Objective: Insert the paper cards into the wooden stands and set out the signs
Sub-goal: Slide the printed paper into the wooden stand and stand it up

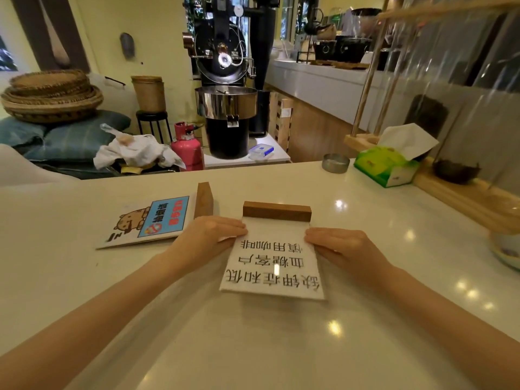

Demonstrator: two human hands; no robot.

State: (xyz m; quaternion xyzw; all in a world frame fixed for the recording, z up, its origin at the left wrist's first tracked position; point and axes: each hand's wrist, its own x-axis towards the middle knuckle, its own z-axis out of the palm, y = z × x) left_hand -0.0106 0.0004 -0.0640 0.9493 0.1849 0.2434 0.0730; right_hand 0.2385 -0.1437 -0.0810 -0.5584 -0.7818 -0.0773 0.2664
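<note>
- Hands down flat on a white paper card with black printed characters (271,263), lying face-up on the glossy white bench (281,347).
- Left hand (209,233) pressing the card's left edge near its far end, fingers together and extended, tips resting on the paper.
- Right hand (342,244) mirrored on the right edge, fingers together, flat against the paper, no pinch visible.
- Far edge of the card meeting a dark rectangular wooden stand (277,211), lying crosswise; whether the paper is seated in a slot, cannot tell.
- Off to the left, a second card with a cartoon animal and a blue panel (146,223), flat on the bench, its right edge at a second brown wooden block (204,199).
- Further right, near the bench's far edge: a small round metal tin (335,163) and a green tissue box with a white tissue poking out (387,164), just beside each other, well apart from the cards.
</note>
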